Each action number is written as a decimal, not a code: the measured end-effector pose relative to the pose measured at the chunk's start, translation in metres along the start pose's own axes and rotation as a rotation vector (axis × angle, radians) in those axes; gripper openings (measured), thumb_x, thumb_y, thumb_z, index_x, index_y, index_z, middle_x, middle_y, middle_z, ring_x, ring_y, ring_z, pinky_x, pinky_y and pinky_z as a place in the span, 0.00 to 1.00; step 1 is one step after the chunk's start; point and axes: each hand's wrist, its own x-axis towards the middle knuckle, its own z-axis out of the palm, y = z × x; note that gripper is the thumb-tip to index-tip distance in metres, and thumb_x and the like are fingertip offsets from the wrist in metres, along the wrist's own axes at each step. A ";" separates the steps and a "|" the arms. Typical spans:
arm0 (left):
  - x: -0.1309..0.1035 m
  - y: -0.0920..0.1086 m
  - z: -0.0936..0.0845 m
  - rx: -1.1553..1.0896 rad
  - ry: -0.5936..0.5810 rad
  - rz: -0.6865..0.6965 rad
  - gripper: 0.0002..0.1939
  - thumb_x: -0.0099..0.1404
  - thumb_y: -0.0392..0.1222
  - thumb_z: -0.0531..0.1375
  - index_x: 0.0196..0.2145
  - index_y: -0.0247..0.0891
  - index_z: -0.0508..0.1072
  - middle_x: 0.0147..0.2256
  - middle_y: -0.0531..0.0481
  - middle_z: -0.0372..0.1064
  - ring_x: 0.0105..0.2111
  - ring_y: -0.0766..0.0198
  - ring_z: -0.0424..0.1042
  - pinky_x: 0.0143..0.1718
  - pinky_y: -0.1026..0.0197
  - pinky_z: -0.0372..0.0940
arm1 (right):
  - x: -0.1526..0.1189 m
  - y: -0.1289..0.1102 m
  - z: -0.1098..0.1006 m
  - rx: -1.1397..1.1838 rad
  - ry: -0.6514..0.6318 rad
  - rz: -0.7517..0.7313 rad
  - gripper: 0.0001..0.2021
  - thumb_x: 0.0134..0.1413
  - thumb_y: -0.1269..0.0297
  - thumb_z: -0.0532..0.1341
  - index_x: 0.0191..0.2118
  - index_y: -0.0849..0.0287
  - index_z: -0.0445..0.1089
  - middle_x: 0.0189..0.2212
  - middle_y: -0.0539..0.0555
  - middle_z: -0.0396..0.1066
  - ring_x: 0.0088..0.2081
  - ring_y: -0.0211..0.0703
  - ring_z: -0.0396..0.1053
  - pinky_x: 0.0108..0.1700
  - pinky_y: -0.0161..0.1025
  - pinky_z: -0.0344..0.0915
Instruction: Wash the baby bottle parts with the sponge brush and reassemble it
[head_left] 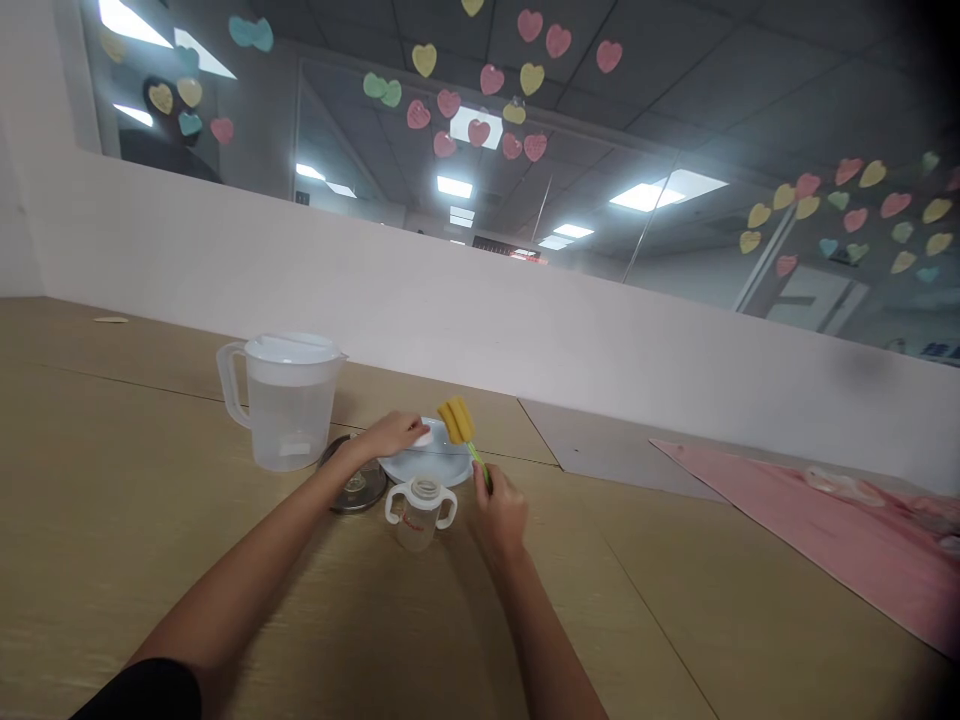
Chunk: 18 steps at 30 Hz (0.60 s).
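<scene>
My right hand (501, 508) is closed around the green handle of a bottle brush (457, 421), its yellow sponge head pointing up. The sponge is held above the right rim of a pale, shallow bowl (420, 468). Over the bowl's left side, my left hand (395, 433) is closed on a small white piece (424, 437) whose kind I cannot make out. Between my forearms a clear baby bottle (420, 520) with two white handles stands upright, its top uncapped. A round metal lid or dish (361, 488) lies left of the bowl, partly hidden by my left forearm.
A lidded translucent pitcher (291, 405) with clear contents stands behind my left arm. At the right, a pink cloth (825, 540) covers part of the wooden table (300, 640). A white wall with windows bearing heart-shaped notes rises behind.
</scene>
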 end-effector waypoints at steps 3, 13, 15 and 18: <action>0.005 0.003 -0.005 -0.142 0.108 0.003 0.22 0.64 0.57 0.46 0.26 0.36 0.66 0.26 0.49 0.67 0.28 0.62 0.68 0.32 0.61 0.64 | 0.000 -0.002 -0.001 0.010 -0.014 -0.004 0.25 0.66 0.54 0.44 0.28 0.61 0.71 0.18 0.52 0.69 0.18 0.33 0.63 0.23 0.32 0.47; 0.005 0.010 0.003 -0.439 0.245 0.014 0.27 0.62 0.64 0.47 0.35 0.34 0.65 0.34 0.46 0.67 0.33 0.63 0.70 0.33 0.61 0.69 | -0.004 -0.003 0.003 0.079 -0.037 -0.090 0.23 0.65 0.55 0.47 0.28 0.61 0.71 0.19 0.52 0.69 0.19 0.31 0.62 0.24 0.31 0.48; 0.004 0.012 0.001 -0.425 0.244 0.014 0.26 0.60 0.64 0.51 0.35 0.34 0.66 0.33 0.47 0.68 0.32 0.63 0.70 0.32 0.61 0.68 | -0.004 -0.003 0.003 0.090 -0.034 -0.089 0.23 0.65 0.55 0.47 0.27 0.61 0.70 0.19 0.52 0.69 0.19 0.31 0.62 0.24 0.31 0.48; 0.001 0.015 -0.003 -0.313 0.240 0.023 0.24 0.61 0.62 0.52 0.35 0.35 0.67 0.31 0.47 0.71 0.30 0.63 0.70 0.32 0.61 0.66 | -0.004 -0.002 0.003 0.098 -0.036 -0.087 0.23 0.65 0.55 0.47 0.27 0.61 0.71 0.19 0.52 0.70 0.20 0.31 0.62 0.24 0.30 0.48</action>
